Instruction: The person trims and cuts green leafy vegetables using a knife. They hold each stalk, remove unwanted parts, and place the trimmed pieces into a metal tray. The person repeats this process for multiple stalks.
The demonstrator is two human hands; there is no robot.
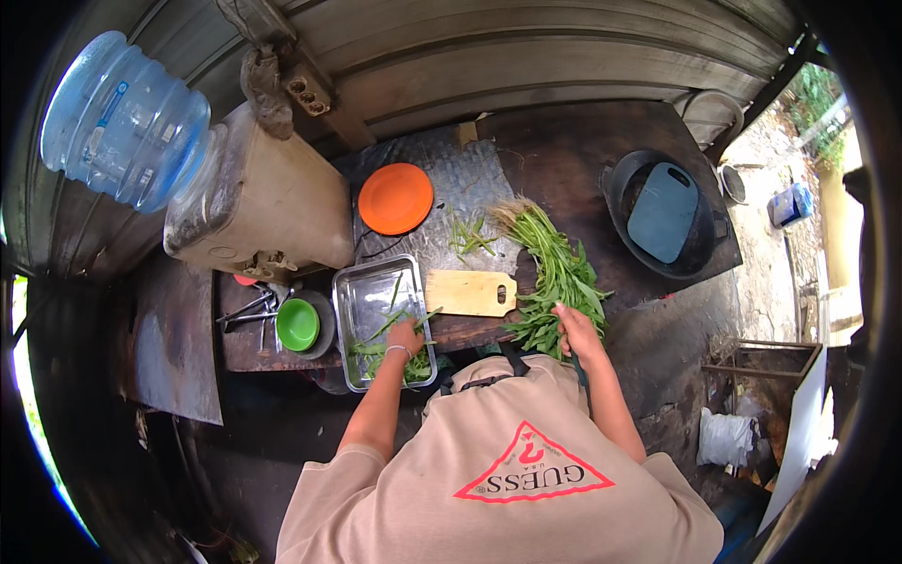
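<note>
My left hand reaches into a rectangular metal tray, over cut green leaves and stems; whether its fingers grip any is hidden. At the right, my right hand is beside the leafy end of a bunch of leafy greens with roots. Its fingers are curled, and a dark, thin thing, partly hidden, extends below them. Between the hands lies a wooden cutting board with a handle hole. Several cut stem pieces lie above the board.
Orange plates lie behind the tray. A green bowl and utensils are left of it. A water dispenser with a blue bottle stands back left. A black pan holding a blue-grey cutting board sits at the right.
</note>
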